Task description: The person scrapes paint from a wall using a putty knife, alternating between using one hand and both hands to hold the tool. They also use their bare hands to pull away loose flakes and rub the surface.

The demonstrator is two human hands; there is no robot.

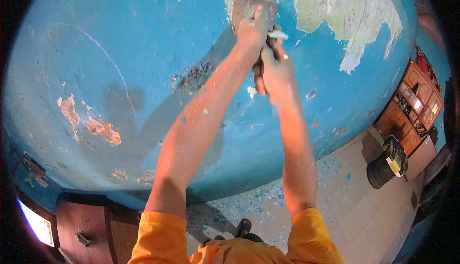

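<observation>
A wide-bladed scraper (242,10) lies against the blue wall (158,38), its blade over a patch of bared plaster near the top. My right hand (279,74) wraps round its handle, which is mostly hidden. Higher up, my left hand (252,33) grips the scraper where blade and handle meet, one finger stretched along the blade. A pale paint flake (278,35) shows beside my hands, slightly blurred. To the right of the blade, a large area of bare plaster (330,10) has ragged paint edges.
Paint chips (335,182) litter the tiled floor (373,211) below. A black bucket (381,170) stands at the right, near a wooden cabinet (407,105). Dark brown furniture (86,221) is at lower left. Smaller chipped spots (103,129) mark the wall.
</observation>
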